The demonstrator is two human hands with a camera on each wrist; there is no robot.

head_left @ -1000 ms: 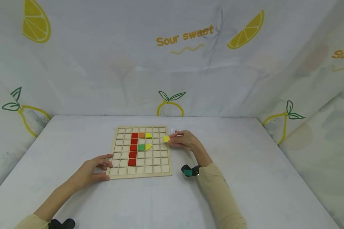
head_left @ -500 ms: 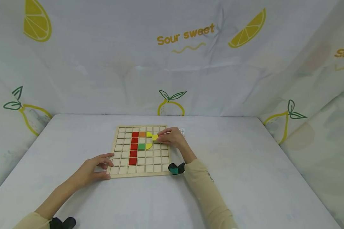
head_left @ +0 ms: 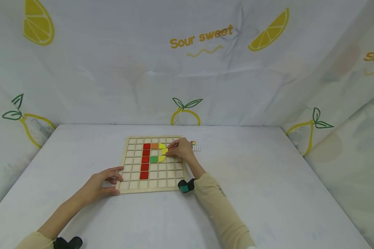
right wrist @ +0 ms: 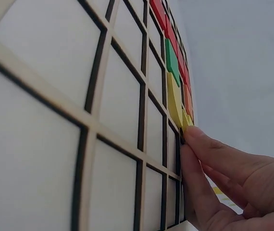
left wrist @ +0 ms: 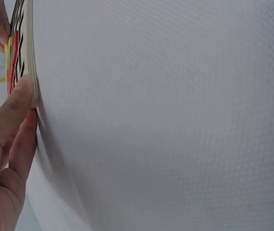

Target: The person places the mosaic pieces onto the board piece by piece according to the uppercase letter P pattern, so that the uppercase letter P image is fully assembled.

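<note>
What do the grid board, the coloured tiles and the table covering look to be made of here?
The pale square grid board looks like unfinished light wood, probably laser-cut plywood: its slot edges are dark, as if scorched. The small yellow square tile pinched by the right hand looks like wood painted matte, though it might be plastic. The white table covering looks like woven cloth, with a fine weave texture.

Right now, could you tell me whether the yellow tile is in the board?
Cannot tell: the right hand pinches the yellow tile at the board.
</note>
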